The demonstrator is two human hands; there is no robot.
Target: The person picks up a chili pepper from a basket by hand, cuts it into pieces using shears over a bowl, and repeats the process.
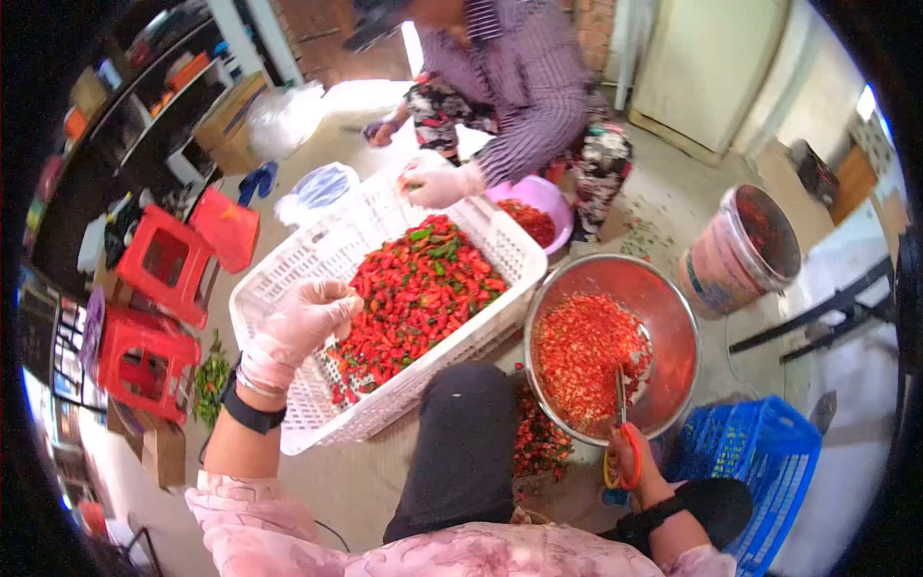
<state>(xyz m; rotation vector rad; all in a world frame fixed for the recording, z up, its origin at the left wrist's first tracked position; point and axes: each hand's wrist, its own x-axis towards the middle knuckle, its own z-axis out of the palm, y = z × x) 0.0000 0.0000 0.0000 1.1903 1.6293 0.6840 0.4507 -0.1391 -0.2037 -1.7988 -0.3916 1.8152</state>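
Observation:
My left hand [306,322], in a clear glove, is raised over the near left side of a white plastic crate [303,423]. Its fingers are pinched together; what they hold, if anything, is hidden. Red chili peppers [413,288] with some green ones are heaped in the crate. My right hand [639,460] grips scissors [627,452] by their orange-red handles. Their blades point into a large metal bowl [673,361], touching or just above chopped red chili [588,351].
Opposite, a person [529,96] reaches a gloved hand over the crate; a pink basin [548,197] stands beside them. A bucket [740,250] and blue crate [745,452] are right. Red stools [154,356] stand left. Chili scraps [538,438] lie by my knee.

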